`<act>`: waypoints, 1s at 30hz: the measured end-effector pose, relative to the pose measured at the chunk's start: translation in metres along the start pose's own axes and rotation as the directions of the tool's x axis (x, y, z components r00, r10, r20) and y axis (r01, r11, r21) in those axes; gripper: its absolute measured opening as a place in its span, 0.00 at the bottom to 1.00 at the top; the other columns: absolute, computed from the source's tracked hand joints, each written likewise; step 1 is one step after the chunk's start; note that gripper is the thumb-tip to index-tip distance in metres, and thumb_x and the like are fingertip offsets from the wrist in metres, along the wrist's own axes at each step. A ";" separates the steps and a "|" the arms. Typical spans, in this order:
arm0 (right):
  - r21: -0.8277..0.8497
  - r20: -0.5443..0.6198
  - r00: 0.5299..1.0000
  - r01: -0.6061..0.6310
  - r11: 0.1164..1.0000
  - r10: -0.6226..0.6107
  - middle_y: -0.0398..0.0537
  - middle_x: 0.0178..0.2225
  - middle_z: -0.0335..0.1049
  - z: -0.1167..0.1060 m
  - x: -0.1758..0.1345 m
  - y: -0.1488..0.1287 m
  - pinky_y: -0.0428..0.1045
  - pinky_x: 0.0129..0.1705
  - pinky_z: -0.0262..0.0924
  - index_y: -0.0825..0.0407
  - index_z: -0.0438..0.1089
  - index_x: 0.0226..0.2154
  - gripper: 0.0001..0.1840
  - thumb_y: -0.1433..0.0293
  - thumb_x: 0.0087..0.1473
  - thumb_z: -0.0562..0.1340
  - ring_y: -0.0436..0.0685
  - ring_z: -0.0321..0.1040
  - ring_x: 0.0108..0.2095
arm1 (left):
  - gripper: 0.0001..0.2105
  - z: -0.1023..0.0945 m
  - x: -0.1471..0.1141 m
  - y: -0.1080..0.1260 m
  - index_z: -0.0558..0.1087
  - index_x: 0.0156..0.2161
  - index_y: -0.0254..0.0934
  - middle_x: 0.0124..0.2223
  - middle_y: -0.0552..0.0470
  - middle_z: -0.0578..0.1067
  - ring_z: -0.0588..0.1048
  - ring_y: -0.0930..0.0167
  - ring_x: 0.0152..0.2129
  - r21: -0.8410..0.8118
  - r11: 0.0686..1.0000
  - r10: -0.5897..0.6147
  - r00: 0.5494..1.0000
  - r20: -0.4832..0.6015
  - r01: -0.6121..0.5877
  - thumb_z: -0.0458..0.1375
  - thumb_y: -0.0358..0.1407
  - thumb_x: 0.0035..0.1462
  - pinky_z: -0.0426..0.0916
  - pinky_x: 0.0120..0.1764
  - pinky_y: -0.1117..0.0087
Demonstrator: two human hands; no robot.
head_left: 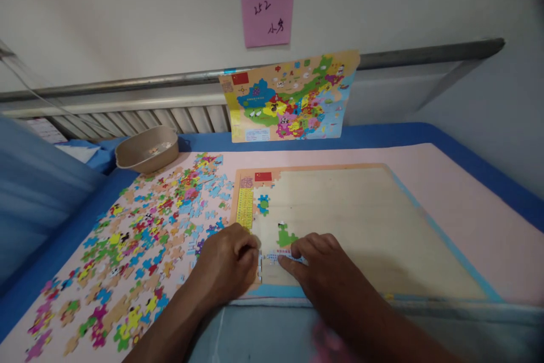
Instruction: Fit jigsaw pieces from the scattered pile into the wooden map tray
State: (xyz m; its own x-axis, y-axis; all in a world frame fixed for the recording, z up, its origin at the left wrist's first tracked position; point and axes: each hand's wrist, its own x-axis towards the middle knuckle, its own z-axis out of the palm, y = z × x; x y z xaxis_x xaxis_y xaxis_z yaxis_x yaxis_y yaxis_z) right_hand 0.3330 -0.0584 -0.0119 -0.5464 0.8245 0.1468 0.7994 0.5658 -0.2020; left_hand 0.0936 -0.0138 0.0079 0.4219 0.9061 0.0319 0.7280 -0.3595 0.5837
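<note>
My left hand (232,258) rests on the lower left edge of the puzzle board (348,221), its fingers curled inward and their tips hidden. Beside it lie pale puzzle pieces (260,267) along the frame. On the board, my right hand (317,258) has its thumb and bent fingers around a small blue-and-white puzzle piece with red lettering (287,255). Just above those fingers is a joined green piece (285,235). A blue-and-green piece (263,204) lies farther up, near the assembled yellow strip (245,207) and red flag corner (263,176).
Many loose puzzle pieces (148,221) spread across the pink surface at left. A beige basin (148,149) stands at the back left. A printed map picture (293,102) leans against the metal rail (425,56). A pink note (267,9) is stuck to the wall.
</note>
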 end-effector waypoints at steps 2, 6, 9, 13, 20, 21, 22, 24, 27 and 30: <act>0.003 -0.022 1.000 0.004 1.000 -0.004 0.48 0.42 0.75 0.002 0.000 0.001 0.56 0.44 0.49 0.44 0.78 0.48 0.13 0.74 0.62 0.69 0.61 0.65 0.43 | 0.07 0.003 -0.002 0.002 0.74 0.31 0.40 0.33 0.53 0.76 0.74 0.70 0.33 0.015 1.000 0.022 1.000 0.011 -0.022 0.57 0.26 0.55 0.62 0.37 0.69; 0.006 -0.034 0.999 0.014 1.000 -0.014 0.48 0.42 0.75 0.004 -0.002 0.001 0.56 0.44 0.48 0.45 0.78 0.48 0.11 0.74 0.64 0.68 0.61 0.65 0.43 | 0.06 0.011 -0.003 0.006 0.68 0.27 0.39 0.31 0.54 0.73 0.71 0.70 0.31 0.112 0.992 0.053 0.998 0.044 -0.057 0.59 0.27 0.53 0.58 0.34 0.68; 0.006 -0.014 1.000 0.016 1.000 -0.016 0.49 0.42 0.75 0.003 -0.003 0.001 0.57 0.45 0.49 0.45 0.78 0.49 0.12 0.74 0.64 0.68 0.62 0.65 0.44 | 0.07 0.013 -0.002 0.008 0.67 0.27 0.39 0.30 0.55 0.73 0.71 0.70 0.31 0.141 0.989 0.042 0.997 0.059 -0.050 0.58 0.26 0.52 0.58 0.34 0.68; 0.011 -0.013 1.000 0.015 1.000 -0.015 0.49 0.42 0.75 0.002 -0.003 0.001 0.57 0.44 0.49 0.46 0.77 0.48 0.13 0.75 0.62 0.68 0.62 0.65 0.44 | 0.07 0.003 -0.001 0.002 0.75 0.32 0.40 0.34 0.54 0.77 0.74 0.69 0.33 0.023 0.999 0.025 0.999 0.041 -0.026 0.58 0.26 0.54 0.62 0.37 0.69; 0.049 -0.047 0.998 0.034 0.998 -0.031 0.49 0.44 0.75 0.005 -0.003 0.004 0.57 0.46 0.50 0.45 0.76 0.51 0.16 0.74 0.61 0.69 0.62 0.65 0.44 | 0.10 -0.035 -0.006 -0.019 0.77 0.33 0.40 0.34 0.54 0.78 0.75 0.70 0.33 0.053 0.992 -0.114 0.991 0.067 0.110 0.55 0.25 0.58 0.61 0.37 0.69; 0.052 -0.046 0.998 0.036 0.998 -0.034 0.48 0.44 0.75 0.006 -0.003 0.004 0.57 0.46 0.50 0.45 0.76 0.51 0.17 0.74 0.60 0.69 0.62 0.65 0.44 | 0.10 -0.038 -0.007 -0.019 0.76 0.32 0.40 0.33 0.55 0.77 0.74 0.70 0.32 0.082 0.990 -0.120 0.988 0.098 0.112 0.54 0.25 0.57 0.60 0.36 0.69; 0.054 -0.047 0.998 0.041 0.998 -0.038 0.48 0.43 0.75 0.007 -0.004 0.004 0.56 0.46 0.50 0.46 0.76 0.52 0.17 0.74 0.60 0.69 0.61 0.65 0.44 | 0.10 -0.040 -0.008 -0.019 0.74 0.30 0.39 0.31 0.55 0.76 0.72 0.71 0.31 0.104 0.989 -0.120 0.985 0.127 0.107 0.54 0.24 0.55 0.58 0.35 0.69; 0.054 -0.070 0.996 0.054 0.997 -0.050 0.48 0.43 0.76 0.009 -0.004 0.004 0.56 0.47 0.50 0.46 0.76 0.52 0.18 0.75 0.60 0.69 0.61 0.65 0.44 | 0.09 -0.042 -0.010 -0.015 0.71 0.28 0.39 0.30 0.56 0.73 0.70 0.72 0.30 0.123 0.989 -0.105 0.979 0.175 0.084 0.54 0.23 0.51 0.56 0.34 0.69; 0.053 -0.118 0.991 0.065 0.996 -0.059 0.48 0.42 0.76 0.008 -0.004 0.005 0.56 0.47 0.50 0.46 0.76 0.50 0.16 0.76 0.61 0.68 0.60 0.65 0.43 | 0.06 -0.037 -0.011 -0.011 0.69 0.28 0.39 0.30 0.57 0.72 0.69 0.72 0.29 0.122 0.990 -0.092 0.973 0.212 0.067 0.57 0.25 0.47 0.54 0.33 0.69; 0.073 -0.118 0.992 0.054 0.996 -0.045 0.49 0.42 0.76 0.004 -0.004 0.005 0.55 0.46 0.51 0.48 0.77 0.50 0.14 0.76 0.63 0.67 0.59 0.66 0.42 | 0.05 -0.030 -0.011 -0.010 0.70 0.31 0.40 0.31 0.57 0.72 0.68 0.72 0.29 0.130 0.990 -0.085 0.974 0.211 0.059 0.58 0.28 0.47 0.53 0.33 0.69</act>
State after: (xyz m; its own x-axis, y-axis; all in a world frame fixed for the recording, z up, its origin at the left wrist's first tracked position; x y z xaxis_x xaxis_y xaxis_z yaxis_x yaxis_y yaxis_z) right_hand 0.3385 -0.0592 -0.0171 -0.5488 0.7914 0.2692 0.7483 0.6086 -0.2640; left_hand 0.0655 -0.0131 0.0257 0.4628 0.8658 -0.1902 0.8154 -0.3316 0.4745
